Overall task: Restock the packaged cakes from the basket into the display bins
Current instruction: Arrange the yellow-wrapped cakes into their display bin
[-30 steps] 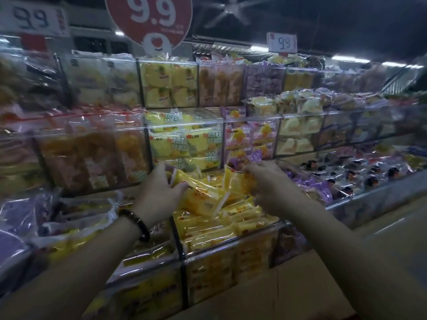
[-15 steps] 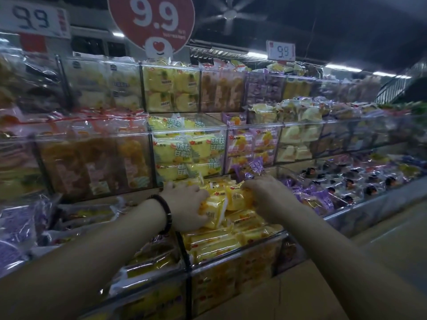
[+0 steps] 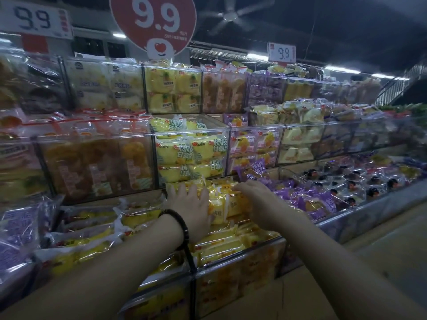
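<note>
Yellow packaged cakes (image 3: 225, 205) are piled in a clear lower display bin (image 3: 240, 271) in front of me. My left hand (image 3: 191, 207), with a dark bead bracelet on the wrist, lies on the left side of the pile with its fingers spread and flat on the wrappers. My right hand (image 3: 260, 200) rests on the right side of the same pile, fingers stretched toward the left over the packs. Neither hand lifts a pack. The basket is out of view.
Purple-wrapped cakes (image 3: 312, 199) fill the bin to the right. More yellow packs (image 3: 92, 229) lie in the bin to the left. Clear upper bins (image 3: 191, 153) rise in tiers behind. A red 9.9 price sign (image 3: 153, 21) hangs above. Floor (image 3: 374, 262) lies at lower right.
Both hands held yellow packs above the bin a second ago. They have lowered the packs onto the pile, and the fingers now lie flat on top.
</note>
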A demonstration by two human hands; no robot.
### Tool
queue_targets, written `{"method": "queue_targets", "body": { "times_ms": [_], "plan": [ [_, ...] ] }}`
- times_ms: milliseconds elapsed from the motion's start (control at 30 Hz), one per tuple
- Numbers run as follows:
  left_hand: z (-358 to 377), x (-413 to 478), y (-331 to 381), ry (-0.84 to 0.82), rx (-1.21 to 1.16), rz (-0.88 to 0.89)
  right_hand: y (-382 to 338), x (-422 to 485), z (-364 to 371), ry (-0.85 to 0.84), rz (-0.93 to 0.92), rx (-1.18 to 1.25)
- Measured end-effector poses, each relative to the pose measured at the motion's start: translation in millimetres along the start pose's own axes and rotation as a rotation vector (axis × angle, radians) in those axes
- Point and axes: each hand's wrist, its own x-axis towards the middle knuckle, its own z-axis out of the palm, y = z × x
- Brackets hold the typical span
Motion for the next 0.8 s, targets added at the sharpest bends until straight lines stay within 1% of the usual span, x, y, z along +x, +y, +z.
{"method": "queue_targets", "body": {
  "times_ms": [67,133,233,267,367,433,467,533,600,700,767,800],
  "plan": [
    [2.7,-1.1,1.8,-0.005,-0.044,-0.014,4.0,-2.3,-2.6,0.008,-0.011,0.044],
    [4.0,-1.1,2.1,-0.021,-0.063,-0.023,6.5,-5.4,-8.0,0.052,-0.018,0.069],
    [-2.4,-6.0,-0.6,-0.036,-0.102,-0.028,6.6,-13.7,-17.3,0.118,0.020,0.118],
    [-6.9,-9.3,0.1,0.001,-0.114,-0.032,6.5,-17.5,-19.8,0.135,0.036,0.146],
    [-21.6,-24.5,13.9,0.197,-0.156,-0.008,6.7,-31.7,-30.0,0.206,0.062,0.269],
    [-28.6,-35.8,32.3,0.280,-0.318,0.084,6.7,-44.2,-37.2,0.218,0.105,0.360],
    [-31.2,-41.8,43.1,0.285,-0.463,0.148,7.0,-50.3,-39.9,0.211,0.127,0.403],
    [-34.5,-51.9,66.0,0.231,-0.775,0.246,10.4,-64.7,-42.5,0.200,0.160,0.470],
    [-32.7,-55.2,87.6,0.126,-1.015,0.264,15.4,-80.0,-41.7,0.188,0.204,0.568],
    [-20.9,-56.6,118.2,-0.073,-1.239,0.204,24.2,-107.5,-39.8,0.157,0.288,0.749],
    [-8.4,-59.0,136.9,-0.206,-1.391,0.177,33.0,-126.6,-34.7,0.143,0.314,0.777],
    [-1.1,-59.8,145.9,-0.242,-1.428,0.182,38.8,-135.8,-31.0,0.147,0.328,0.780]
  ]
}}
